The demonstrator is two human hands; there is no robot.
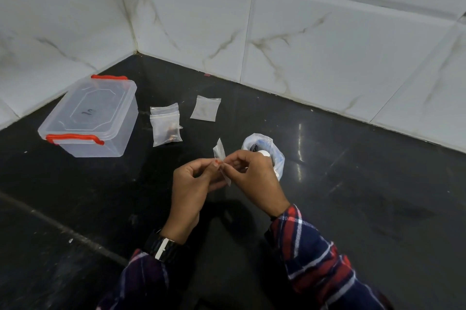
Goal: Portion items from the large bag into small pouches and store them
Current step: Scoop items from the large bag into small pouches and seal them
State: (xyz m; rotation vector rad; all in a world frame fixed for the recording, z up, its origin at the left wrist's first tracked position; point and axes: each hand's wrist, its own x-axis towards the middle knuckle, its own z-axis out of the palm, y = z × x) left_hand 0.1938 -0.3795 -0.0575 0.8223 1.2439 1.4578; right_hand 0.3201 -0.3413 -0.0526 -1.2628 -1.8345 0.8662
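I hold a small clear pouch [222, 161] above the black desk [353, 196], left hand [191, 183] and right hand [254, 178] both pinching its mouth. It looks flimsy, light and slippery; best gripped by the edges.

The black desk [353, 196] has lots of open room on the right and near side. On the far left sits a closed box [88, 118]. Small pouches [165, 128] lie between it and the rolled-down bag [263, 151]. White walls [302, 32] block the far side.
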